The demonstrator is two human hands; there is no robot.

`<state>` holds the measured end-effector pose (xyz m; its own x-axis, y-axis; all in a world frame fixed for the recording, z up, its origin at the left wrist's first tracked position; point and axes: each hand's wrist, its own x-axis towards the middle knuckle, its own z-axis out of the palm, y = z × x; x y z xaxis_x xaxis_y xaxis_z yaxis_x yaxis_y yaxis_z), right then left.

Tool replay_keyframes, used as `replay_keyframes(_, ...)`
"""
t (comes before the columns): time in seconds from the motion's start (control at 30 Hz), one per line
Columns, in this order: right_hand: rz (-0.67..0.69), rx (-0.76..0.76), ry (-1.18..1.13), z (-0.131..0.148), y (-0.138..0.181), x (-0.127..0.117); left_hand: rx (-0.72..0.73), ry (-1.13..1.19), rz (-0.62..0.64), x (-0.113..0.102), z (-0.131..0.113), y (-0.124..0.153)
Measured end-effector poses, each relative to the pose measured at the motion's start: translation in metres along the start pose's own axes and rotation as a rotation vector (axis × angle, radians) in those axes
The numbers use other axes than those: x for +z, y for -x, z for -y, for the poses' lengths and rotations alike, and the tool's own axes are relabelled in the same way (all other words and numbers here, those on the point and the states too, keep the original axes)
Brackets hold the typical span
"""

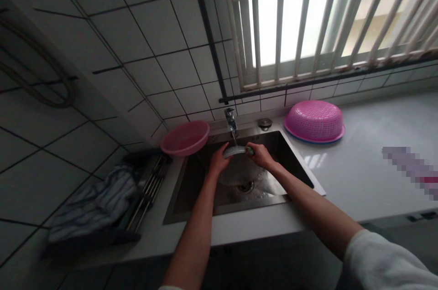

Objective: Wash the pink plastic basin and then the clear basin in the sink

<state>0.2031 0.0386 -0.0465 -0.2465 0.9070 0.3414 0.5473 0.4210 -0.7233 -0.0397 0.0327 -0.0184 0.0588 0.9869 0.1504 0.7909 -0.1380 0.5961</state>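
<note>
Above the sink (191, 212), my left hand (219, 158) grips the left edge of a whitish dish (235, 150), which looks like a plate or shallow bowl. Water from the faucet (230, 119) runs down onto it. My right hand (260, 155) is closed at the dish's right edge, with a small green thing (250, 149) between its fingers. It looks like a sponge or scouring pad, mostly hidden by the fingers. Beneath my hands, the metal drain (245, 187) lies in the wet basin.
A pink basin (186, 138) leans at the sink's back left corner. An upturned pink basket (315, 120) rests on the counter (356, 144) to the right. A round drain plug (264, 122) sits behind the sink. On the left, a striped cloth (99, 203) lies by a metal rack (147, 189).
</note>
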Motion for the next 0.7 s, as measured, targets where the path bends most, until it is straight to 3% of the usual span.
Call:
replay_keyframes(0.17,0.024,0.172,0.101,-0.015,0.001,-0.011,-0.117,0.041,-0.007,-0.005,0.004,-0.002)
replay_keyframes(0.33,0.019,0.335,0.205,-0.028,-0.001,-0.023,-0.127,0.096,-0.042,-0.006,0.008,-0.003)
replay_keyframes(0.57,-0.026,0.127,0.056,-0.007,-0.002,-0.006,0.015,0.036,-0.007,0.0,0.005,0.0)
replay_keyframes(0.7,-0.019,0.066,-0.01,-0.008,-0.003,-0.002,-0.016,0.073,-0.01,0.002,0.007,-0.002)
